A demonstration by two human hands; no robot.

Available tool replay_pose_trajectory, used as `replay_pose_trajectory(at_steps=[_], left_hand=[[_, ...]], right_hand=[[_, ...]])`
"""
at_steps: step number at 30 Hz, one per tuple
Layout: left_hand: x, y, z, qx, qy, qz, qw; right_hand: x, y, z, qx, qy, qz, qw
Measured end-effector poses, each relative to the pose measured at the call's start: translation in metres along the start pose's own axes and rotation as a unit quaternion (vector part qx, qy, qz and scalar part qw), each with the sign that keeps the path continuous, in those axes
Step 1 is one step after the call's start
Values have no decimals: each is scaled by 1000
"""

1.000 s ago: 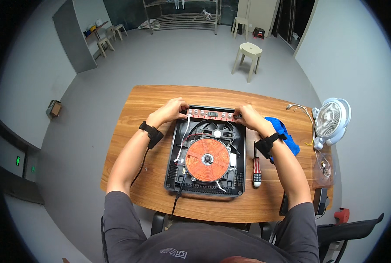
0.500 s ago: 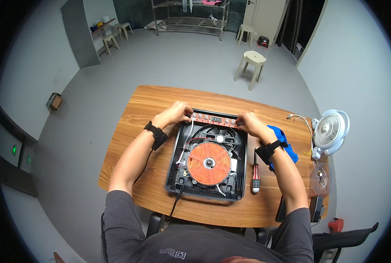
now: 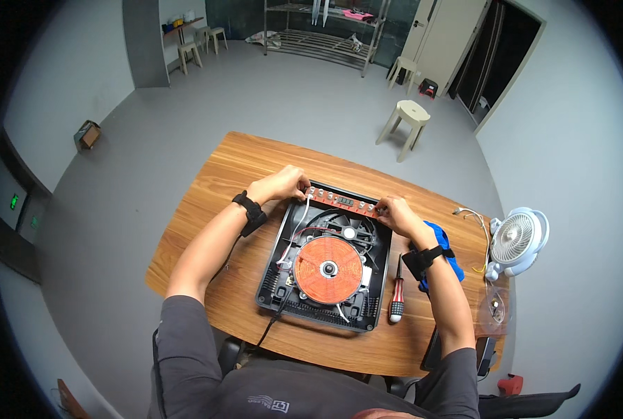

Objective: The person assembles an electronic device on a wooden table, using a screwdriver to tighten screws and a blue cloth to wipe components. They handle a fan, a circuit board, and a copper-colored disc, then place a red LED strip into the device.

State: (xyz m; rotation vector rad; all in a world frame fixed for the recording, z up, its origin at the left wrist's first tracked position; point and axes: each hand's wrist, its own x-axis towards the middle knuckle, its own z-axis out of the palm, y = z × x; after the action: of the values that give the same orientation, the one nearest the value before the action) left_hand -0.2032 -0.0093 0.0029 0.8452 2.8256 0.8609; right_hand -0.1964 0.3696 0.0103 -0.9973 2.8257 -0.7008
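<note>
An opened induction cooker (image 3: 264, 299) lies on the table, its black housing showing a round orange coil (image 3: 313, 281) and a fan (image 3: 360, 225). Along its far edge runs a narrow red circuit board (image 3: 344, 202) with buttons and a small display. My left hand (image 3: 283, 184) pinches the board's left end, beside a white cable (image 3: 299, 227). At the opposite end, my right hand (image 3: 397, 214) has its fingers closed on the board. The fingertips are partly hidden at both ends. A screwdriver (image 3: 397, 300) with a red, black and white handle lies right of the housing.
Blue cloth (image 3: 434, 234) lies partly behind my right forearm. A white fan (image 3: 514, 239) and a clear container (image 3: 493, 309) stand at the wooden table's (image 3: 207, 181) right side. A black power cord (image 3: 273, 320) leaves the cooker's near edge. A stool (image 3: 411, 115) stands beyond the table.
The view has turned slightly, so the table and cooker appear tilted and a little lower. Both hands stay at the two ends of the circuit board.
</note>
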Motion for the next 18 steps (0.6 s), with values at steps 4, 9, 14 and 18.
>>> replay_pose_trajectory(at_steps=[4, 9, 14, 18], left_hand=[[2, 1, 2, -15, 2, -5, 1000], [3, 3, 0, -22, -7, -17, 1000], [6, -3, 6, -29, -4, 2, 1000], [8, -6, 13, -20, 2, -2, 1000]], right_hand=[[0, 6, -2, 6, 7, -10, 1000], [-3, 1, -8, 35, -14, 7, 999], [-3, 2, -8, 35, -3, 6, 999], [-5, 4, -8, 16, -3, -2, 1000]])
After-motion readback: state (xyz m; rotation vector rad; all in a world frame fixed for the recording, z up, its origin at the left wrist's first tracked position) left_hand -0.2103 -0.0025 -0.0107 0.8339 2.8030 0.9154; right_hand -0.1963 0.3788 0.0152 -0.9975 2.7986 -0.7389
